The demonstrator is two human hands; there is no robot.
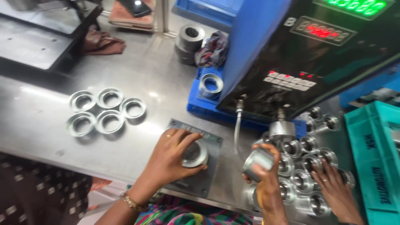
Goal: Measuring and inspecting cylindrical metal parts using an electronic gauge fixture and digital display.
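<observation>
From where I watch, the grey gauge plate (207, 166) is my landmark. On it, my left hand (173, 156) curls its fingers around a metal ring (194, 153), holding it down on the plate. Just right of the plate, my right hand (263, 175) grips a second ring (258, 163), lifted and tilted, below a short steel gauge head (282, 130). Further right, another person's hand (333, 189) rests on a packed cluster of rings (306, 166); I cannot count them exactly, as some are hidden. Well left of the plate, five finished rings (105, 111) lie touching on the steel table (158, 66). Behind the plate, a blue tray (196, 102) holds one ring (210, 85). Far right of the plate stands a teal crate (375, 158); its contents are out of my view. Two dark rings (189, 41) sit stacked beyond the tray.
</observation>
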